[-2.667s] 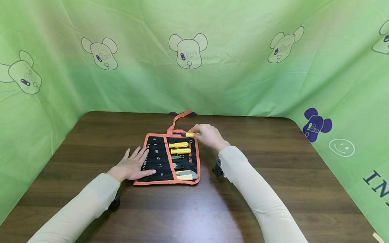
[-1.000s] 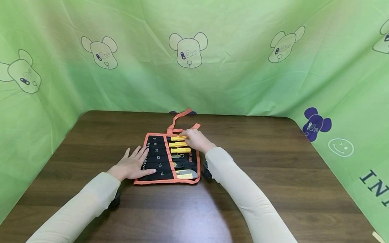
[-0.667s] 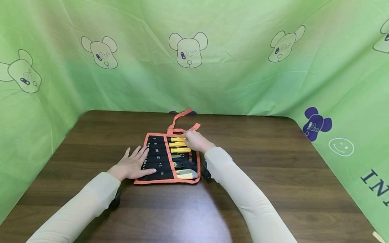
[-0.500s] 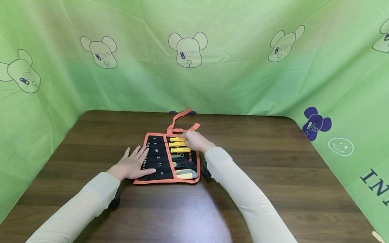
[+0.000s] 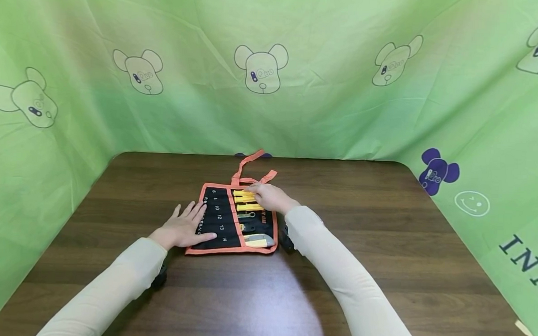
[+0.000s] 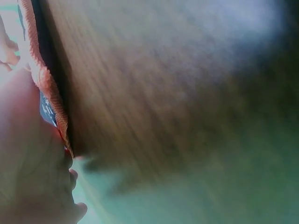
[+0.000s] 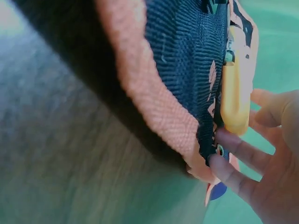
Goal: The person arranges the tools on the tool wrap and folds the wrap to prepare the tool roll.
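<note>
A black tool roll (image 5: pixel 212 220) with orange trim lies spread on the table. My left hand (image 5: pixel 182 229) rests flat on its left part, fingers spread; the left wrist view shows that hand (image 6: pixel 32 149) beside the orange edge. At the far pocket, my right hand (image 5: pixel 272 197) pinches a yellow-handled screwdriver (image 5: pixel 240 192), its shaft hidden in the cloth. Two more yellow handles stick out nearer me, one of them this yellow handle (image 5: pixel 248 207). Below them sit a small ring-ended wrench (image 5: pixel 251 215), a black-and-yellow item (image 5: pixel 247 227) and a grey-and-yellow utility knife (image 5: pixel 260 241).
Orange tie straps (image 5: pixel 247 162) trail from the roll's far edge toward the back of the brown wooden table (image 5: pixel 384 218). Green printed cloth (image 5: pixel 185 119) hangs around the table's back and sides. A small pale object (image 5: pixel 526 330) shows at the right edge.
My right hand has moved left from beyond the roll's right edge, carrying the screwdriver into the far pocket; its handle has slid slightly further in. My left hand has stayed put.
</note>
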Demonstrator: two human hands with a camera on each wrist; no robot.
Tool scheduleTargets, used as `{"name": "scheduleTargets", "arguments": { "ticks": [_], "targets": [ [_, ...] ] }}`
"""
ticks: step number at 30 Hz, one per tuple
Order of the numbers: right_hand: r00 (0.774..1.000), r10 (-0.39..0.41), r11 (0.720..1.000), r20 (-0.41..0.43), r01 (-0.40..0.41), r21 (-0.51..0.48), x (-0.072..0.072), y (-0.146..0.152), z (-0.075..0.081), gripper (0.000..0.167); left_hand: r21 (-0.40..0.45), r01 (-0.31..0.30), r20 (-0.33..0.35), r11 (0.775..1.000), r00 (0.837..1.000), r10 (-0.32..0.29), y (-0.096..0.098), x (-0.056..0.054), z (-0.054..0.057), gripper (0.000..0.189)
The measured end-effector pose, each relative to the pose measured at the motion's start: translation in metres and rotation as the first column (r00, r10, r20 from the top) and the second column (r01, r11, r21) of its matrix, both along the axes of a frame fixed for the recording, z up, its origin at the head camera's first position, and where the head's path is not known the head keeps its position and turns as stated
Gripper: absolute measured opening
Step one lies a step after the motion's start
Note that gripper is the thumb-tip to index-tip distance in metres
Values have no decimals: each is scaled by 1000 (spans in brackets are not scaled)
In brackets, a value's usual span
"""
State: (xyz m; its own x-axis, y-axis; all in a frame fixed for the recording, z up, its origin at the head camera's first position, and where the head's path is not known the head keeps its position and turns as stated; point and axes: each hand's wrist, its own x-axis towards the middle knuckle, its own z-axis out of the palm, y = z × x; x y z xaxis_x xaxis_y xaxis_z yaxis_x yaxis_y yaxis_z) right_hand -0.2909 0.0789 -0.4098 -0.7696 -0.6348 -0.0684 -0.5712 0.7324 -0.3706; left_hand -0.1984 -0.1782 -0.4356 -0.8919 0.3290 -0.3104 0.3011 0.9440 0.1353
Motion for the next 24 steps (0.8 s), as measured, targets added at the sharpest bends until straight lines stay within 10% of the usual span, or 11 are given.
{"name": "scheduleTargets", "arguments": {
  "ticks": [7, 13, 24],
  "targets": [
    [995, -65, 992, -75, 56, -115, 15, 19, 4, 42, 89, -6, 9, 996, 1000, 5, -3, 7, 11, 91],
    [996, 63, 978, -58, -73, -194, 43, 39, 7, 51, 191, 40, -16, 981, 999, -38, -11, 18, 16, 91],
    [971, 217, 976, 100, -216, -16, 81, 48, 3, 88, 228, 198, -20, 953, 980, -199, -8, 37, 13, 103]
  ]
}}
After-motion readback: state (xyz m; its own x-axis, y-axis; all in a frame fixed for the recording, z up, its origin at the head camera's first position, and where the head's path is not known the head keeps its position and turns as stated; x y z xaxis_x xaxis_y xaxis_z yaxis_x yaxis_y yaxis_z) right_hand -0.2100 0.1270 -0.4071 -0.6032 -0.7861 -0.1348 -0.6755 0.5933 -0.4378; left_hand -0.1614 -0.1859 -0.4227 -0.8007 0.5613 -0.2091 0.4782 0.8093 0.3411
